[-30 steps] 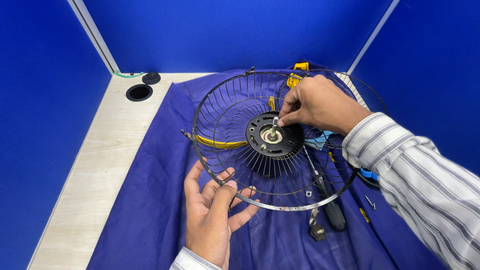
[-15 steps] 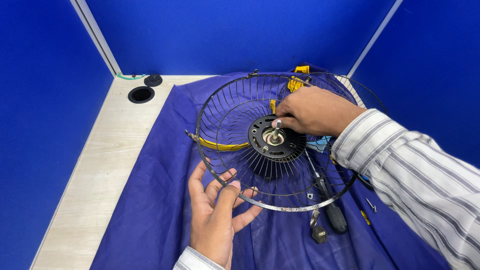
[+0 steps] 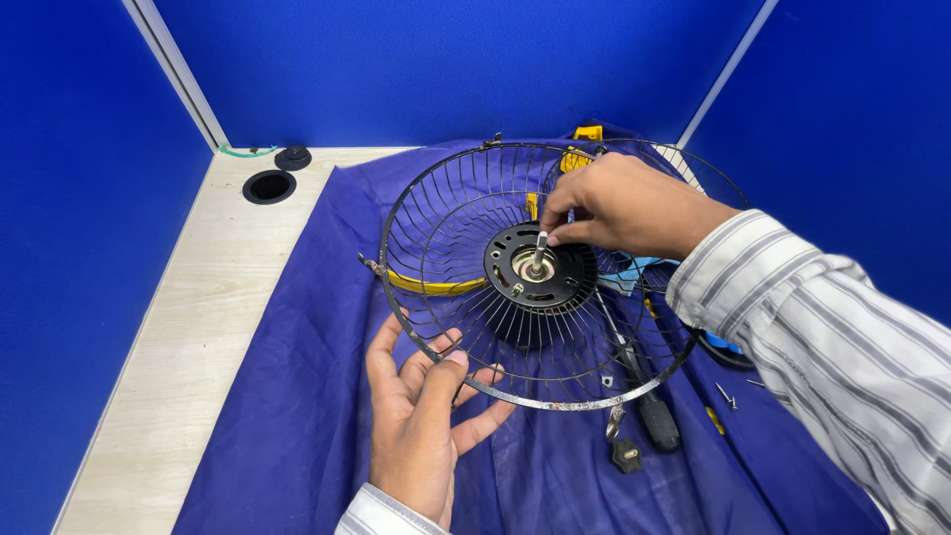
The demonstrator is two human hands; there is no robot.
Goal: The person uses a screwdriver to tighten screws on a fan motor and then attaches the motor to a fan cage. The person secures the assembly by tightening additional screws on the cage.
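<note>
Right hand: the right hand had its thumb and first fingers pressed together, pinching the top of the thin metal shaft.
Shaft: it stood up from the black round hub, right under those fingertips.
Left hand: the left hand was palm up with fingers spread, gripping nothing. Its fingertips touched the near rim of the wire fan cage from below.
Cage: it lay open side up on the blue cloth, between the two hands.
Near the right hand: a screwdriver with a black handle lay under the cage rim, with small screws just beside it.
Far from the fingers: a round hole was in the wooden table, well apart to the left.
</note>
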